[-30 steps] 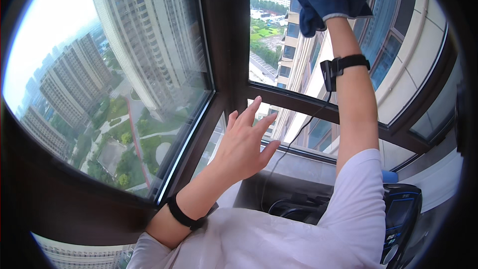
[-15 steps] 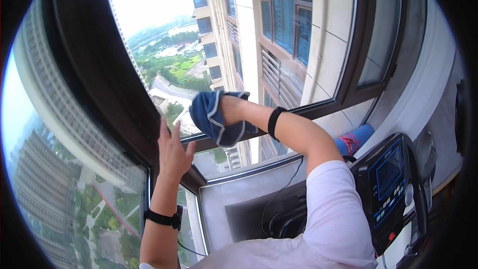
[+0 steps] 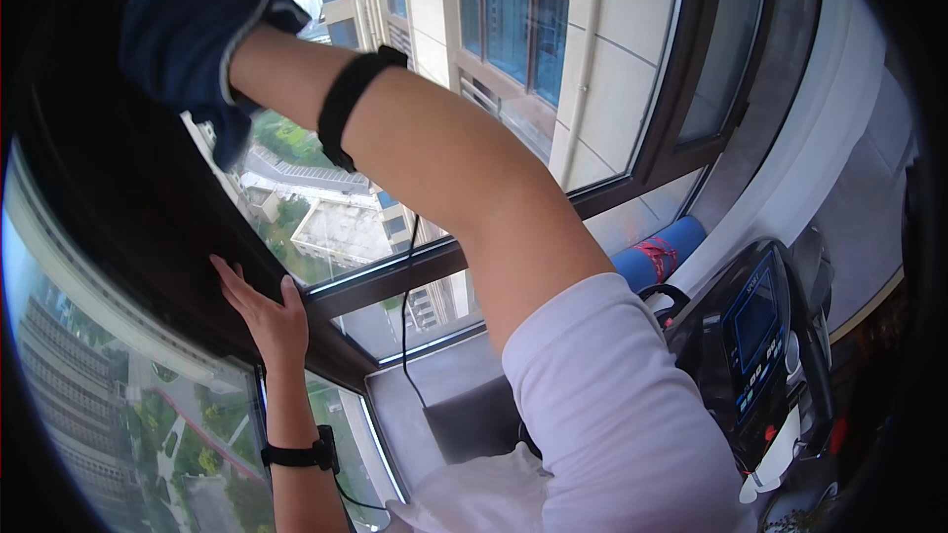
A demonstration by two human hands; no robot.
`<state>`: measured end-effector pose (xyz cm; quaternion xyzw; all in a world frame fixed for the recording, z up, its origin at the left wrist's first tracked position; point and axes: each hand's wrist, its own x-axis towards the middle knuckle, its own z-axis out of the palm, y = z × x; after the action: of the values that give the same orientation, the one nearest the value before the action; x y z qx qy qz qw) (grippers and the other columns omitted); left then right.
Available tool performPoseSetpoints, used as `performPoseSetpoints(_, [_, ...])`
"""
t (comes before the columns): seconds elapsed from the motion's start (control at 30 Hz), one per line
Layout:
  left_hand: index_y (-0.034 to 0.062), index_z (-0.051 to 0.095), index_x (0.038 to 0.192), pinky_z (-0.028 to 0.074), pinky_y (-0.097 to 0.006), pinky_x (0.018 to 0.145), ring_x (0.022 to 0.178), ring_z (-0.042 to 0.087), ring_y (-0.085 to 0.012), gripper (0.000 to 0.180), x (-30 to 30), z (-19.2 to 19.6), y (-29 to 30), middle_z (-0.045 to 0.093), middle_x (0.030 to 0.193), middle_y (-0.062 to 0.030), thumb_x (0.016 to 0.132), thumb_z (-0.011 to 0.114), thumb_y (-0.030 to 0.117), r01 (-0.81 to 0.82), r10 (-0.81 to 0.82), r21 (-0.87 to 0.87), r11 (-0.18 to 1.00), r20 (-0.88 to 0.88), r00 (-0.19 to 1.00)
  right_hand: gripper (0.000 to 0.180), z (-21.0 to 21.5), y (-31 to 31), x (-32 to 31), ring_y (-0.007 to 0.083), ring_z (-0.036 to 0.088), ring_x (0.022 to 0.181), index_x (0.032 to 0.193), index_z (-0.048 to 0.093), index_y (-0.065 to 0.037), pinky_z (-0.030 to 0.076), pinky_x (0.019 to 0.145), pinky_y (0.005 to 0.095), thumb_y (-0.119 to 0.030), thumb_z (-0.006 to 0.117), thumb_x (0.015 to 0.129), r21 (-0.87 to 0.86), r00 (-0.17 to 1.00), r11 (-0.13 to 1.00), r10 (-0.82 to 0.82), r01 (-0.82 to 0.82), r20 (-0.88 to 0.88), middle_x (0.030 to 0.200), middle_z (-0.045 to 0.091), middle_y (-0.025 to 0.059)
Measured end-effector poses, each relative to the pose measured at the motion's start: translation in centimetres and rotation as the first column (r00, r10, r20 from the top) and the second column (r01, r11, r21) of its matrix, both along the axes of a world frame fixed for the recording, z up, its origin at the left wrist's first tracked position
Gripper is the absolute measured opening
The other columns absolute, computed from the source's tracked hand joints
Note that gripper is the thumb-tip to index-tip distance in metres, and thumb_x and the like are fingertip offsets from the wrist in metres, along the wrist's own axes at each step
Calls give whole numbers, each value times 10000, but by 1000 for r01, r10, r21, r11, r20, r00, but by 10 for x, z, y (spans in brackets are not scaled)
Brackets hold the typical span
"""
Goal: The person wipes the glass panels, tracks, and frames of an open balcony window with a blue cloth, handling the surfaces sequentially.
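My right hand (image 3: pixel 255 67) is raised to the upper left, holding a dark blue cloth (image 3: pixel 188 30) with a pale edge. The cloth wraps over the hand and hides its fingers. It is up at the dark brown window frame (image 3: pixel 128 178), with one corner hanging down; whether it touches the frame or the glass I cannot tell. My left hand (image 3: pixel 274 324) lies lower, its fingers outstretched against the dark frame post. A black band (image 3: pixel 357 104) circles my right forearm, and another band (image 3: pixel 299 452) with a small device is on my left wrist.
A treadmill console (image 3: pixel 755 336) stands at the right. Behind it lies a rolled blue mat (image 3: pixel 667 252) tied with pink cord. A black cable (image 3: pixel 406 316) hangs from the right band. Window panes surround the corner, with tall buildings and greenery far below outside.
My right hand has swept up and left with the cloth, from the lower part of the front pane to the upper frame. My left hand appears lower and further left as the view shifted.
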<state>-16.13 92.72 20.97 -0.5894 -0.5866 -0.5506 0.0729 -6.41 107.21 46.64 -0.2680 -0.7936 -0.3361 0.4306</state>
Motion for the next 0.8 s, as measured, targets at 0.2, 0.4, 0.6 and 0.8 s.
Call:
performPoseSetpoints(0.2, [50, 149, 1474, 349, -420, 1044, 1273, 353, -452, 839, 8, 30, -14, 284, 1415, -271, 737, 540, -39, -12, 23, 99, 995, -104, 994, 146, -172, -48, 14, 279, 604, 725, 702, 647, -129, 439, 638, 415, -257, 578, 703, -312, 901, 941, 242, -128, 360, 770, 644, 99])
performPoseSetpoints(0.4, [111, 197, 1477, 369, -415, 1041, 1320, 311, -446, 855, 7, 18, -23, 176, 1495, -253, 742, 617, -10, 107, -156, -208, 972, -234, 960, 459, -168, -17, 141, 186, 385, 1216, 1306, 386, -121, 272, 1051, 317, -318, 511, 911, -387, 854, 917, 120, 100, 506, 1317, 396, 61])
performPoseSetpoints(0.6, [137, 195, 1478, 328, -399, 1079, 1358, 270, -409, 847, 19, 12, -21, 148, 1517, -218, 755, 609, -10, 154, -215, -295, 943, -185, 959, 629, -39, 44, 320, 218, 267, 1362, 1451, 243, -168, 162, 1148, 322, -460, 477, 945, -361, 848, 797, -530, 485, -31, 1504, 255, 55])
performPoseSetpoints(0.8, [97, 198, 1471, 291, -397, 1098, 1363, 262, -398, 819, 18, 3, -13, 179, 1504, -227, 766, 603, 5, 174, -215, -237, 956, -162, 963, 542, -45, 55, 324, 240, 402, 1258, 1382, 366, -182, 267, 1095, 321, -489, 453, 944, -292, 659, 652, -747, 700, -88, 1415, 405, 68])
